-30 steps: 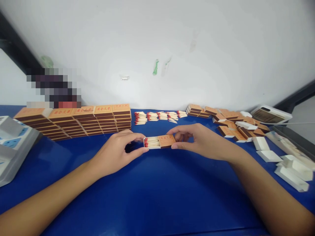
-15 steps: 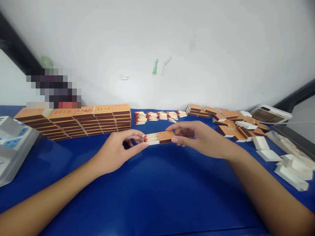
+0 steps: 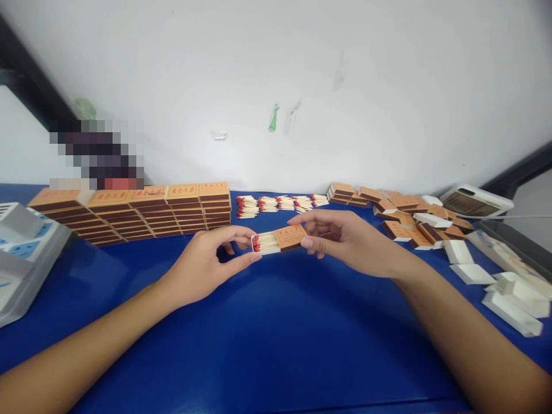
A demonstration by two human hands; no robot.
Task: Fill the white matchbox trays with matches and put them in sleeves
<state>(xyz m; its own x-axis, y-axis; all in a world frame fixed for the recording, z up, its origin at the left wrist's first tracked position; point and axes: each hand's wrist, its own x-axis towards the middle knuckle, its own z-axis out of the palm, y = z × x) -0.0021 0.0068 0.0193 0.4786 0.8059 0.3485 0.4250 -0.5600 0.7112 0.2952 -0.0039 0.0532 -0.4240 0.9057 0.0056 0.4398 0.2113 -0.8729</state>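
Between my hands, just above the blue table [image 3: 276, 333], is a matchbox [image 3: 291, 236]: an orange sleeve with its white tray half pushed in. The tray end [image 3: 264, 242] sticks out to the left and is full of red-tipped matches. My left hand [image 3: 207, 264] pinches that tray end with thumb and fingers. My right hand [image 3: 345, 238] grips the orange sleeve from the right side, fingers wrapped around it.
Stacked rows of shut orange matchboxes [image 3: 138, 211] line the back left. Small bundles of loose matches [image 3: 280, 204] lie at the back centre. Loose sleeves [image 3: 401, 215] and white trays [image 3: 509, 299] are scattered at the right. A grey and white device [image 3: 21, 253] sits at the left edge.
The tray has slid further into the orange sleeve, so less of the matches shows. Both hands have lifted the box slightly and moved closer together.
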